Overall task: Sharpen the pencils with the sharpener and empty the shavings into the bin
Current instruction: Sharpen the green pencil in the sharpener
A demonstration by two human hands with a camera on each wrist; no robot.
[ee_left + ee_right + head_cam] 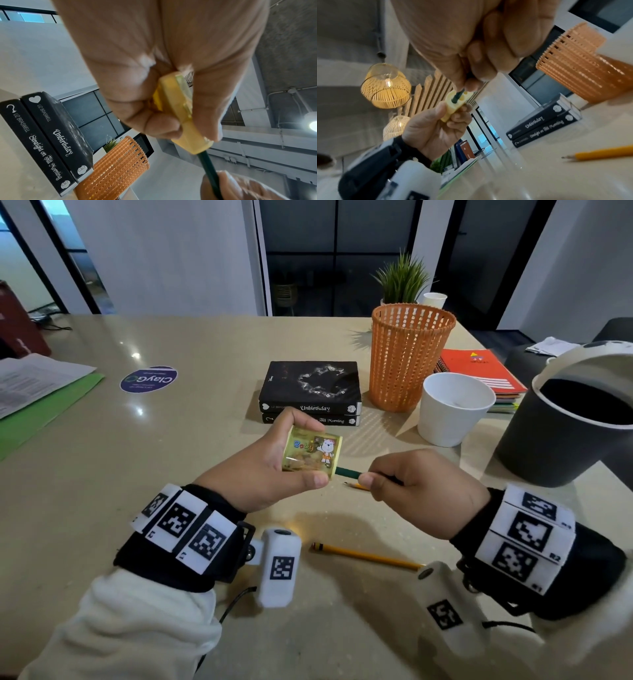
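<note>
Pencil (347, 473), dark green, sticks into the yellow sharpener (312, 453) above the table (205, 446). Left hand (263, 470) grips the sharpener. Right hand (418, 487) pinches the pencil, right of the sharpener. 2 yellow pencils (366, 556) lie near the sharpener.

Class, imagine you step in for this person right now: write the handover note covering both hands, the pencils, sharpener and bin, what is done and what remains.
Left hand: grips the yellow sharpener above the table; shavings show inside it.
Right hand: pinches the green pencil, whose tip is inside the sharpener's hole.
Two yellow pencils lie on the table: one under the right hand with a sharp point, another nearer the person, its tip hidden.
The dark bin stands on the right, open.
Done: at least one pencil looks sharpened.
Left: finish the green pencil, check the near yellow one, empty the shavings into the bin.
</note>
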